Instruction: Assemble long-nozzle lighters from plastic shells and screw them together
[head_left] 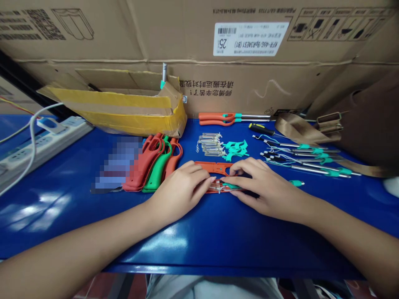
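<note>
An open orange lighter shell half (213, 191) lies on the blue table between my hands, with a clear fuel tank (217, 186) and thin white wire in it. My left hand (185, 182) is closed at its left end, thumb and fingertips bent together over the edge. My right hand (264, 187) grips its right end, fingers curled around a teal piece (232, 186). Just behind lies a second orange shell half (215, 167), partly under my right fingertips. A teal tip (296, 182) shows beyond my right hand; the part between is hidden.
Farther back lie clear tanks (212, 144), teal triggers (237, 149) and two assembled lighters (218, 118). Metal lighter tubes (311, 155) and a screwdriver (261, 128) are at right. Red and green handle shells (157, 166), a yellow-taped box (124, 108) and a power strip (46, 141) stand left.
</note>
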Available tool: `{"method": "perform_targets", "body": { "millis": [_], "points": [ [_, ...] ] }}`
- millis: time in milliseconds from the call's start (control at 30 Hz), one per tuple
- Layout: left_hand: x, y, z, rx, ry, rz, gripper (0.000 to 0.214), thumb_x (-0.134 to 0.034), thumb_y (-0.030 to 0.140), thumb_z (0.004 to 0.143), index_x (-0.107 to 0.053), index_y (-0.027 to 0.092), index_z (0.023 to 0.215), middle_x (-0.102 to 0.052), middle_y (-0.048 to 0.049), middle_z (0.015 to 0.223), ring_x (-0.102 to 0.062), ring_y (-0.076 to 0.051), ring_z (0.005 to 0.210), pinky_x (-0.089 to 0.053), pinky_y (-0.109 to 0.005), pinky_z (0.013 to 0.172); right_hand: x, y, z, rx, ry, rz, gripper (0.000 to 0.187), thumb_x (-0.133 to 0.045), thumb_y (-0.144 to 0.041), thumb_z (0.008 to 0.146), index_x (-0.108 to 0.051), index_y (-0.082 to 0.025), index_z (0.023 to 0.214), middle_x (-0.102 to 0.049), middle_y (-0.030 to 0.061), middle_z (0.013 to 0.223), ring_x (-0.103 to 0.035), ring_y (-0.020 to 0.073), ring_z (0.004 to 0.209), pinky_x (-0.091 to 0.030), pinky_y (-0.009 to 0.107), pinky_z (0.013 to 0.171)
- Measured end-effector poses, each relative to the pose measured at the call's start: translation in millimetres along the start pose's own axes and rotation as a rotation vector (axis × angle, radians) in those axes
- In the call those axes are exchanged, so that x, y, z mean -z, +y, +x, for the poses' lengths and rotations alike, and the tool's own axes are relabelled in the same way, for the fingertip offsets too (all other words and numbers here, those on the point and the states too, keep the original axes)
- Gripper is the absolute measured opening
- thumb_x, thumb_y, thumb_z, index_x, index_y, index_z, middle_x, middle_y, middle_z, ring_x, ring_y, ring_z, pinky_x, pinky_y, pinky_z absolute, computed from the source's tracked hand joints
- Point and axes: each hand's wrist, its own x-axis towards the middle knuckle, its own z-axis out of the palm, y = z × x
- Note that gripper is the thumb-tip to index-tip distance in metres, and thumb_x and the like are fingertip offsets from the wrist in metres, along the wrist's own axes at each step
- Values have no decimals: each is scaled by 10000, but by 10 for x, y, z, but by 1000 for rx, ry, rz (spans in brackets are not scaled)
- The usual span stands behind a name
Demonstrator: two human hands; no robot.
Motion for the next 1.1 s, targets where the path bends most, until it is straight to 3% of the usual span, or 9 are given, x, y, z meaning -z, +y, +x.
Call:
{"method": "perform_targets", "body": {
  "millis": [333,467,567,767,1100],
  "points": [
    [-38,-18,-32,6,32,-10,178,-532,210,1028,-676,126,967,-641,-67,955,-618,-196,902,-505,-324,805,36,-3,6,-11,-28,1,275,-542,-288,1022,-649,-246,1271,-594,78,1165,-527,227,1089,-414,405,931],
    [31,22,-42,-47,81,50,189,-527,212,1022,-691,119,1001,-668,-72,950,-614,-200,874,-508,-343,797,39,3,-5,-8,-41,10,291,-556,-301,1016,-642,-248,1288,-622,69,1150,-536,224,1062,-403,392,923],
    [97,63,-54,-94,32,63,170,-580,216,983,-716,126,1033,-682,-64,924,-605,-208,858,-509,-344,762,67,3,-9,-1,-18,12,286,-562,-296,1012,-651,-230,1275,-646,71,1145,-551,220,1046,-391,387,921],
    [100,26,-70,-80,-63,11,195,-583,225,1001,-754,153,1060,-703,-57,935,-622,-207,891,-524,-358,809,177,20,-23,6,6,-23,180,-575,-282,1002,-698,-214,1115,-687,51,1042,-574,213,954,-368,381,858],
    [86,24,-82,-123,-27,64,198,-596,254,1007,-775,183,1054,-698,-60,966,-618,-199,868,-514,-362,800,204,1,-24,-19,-34,-19,193,-557,-247,1017,-714,-201,914,-707,19,884,-597,192,856,-353,375,840]
  ]
}}
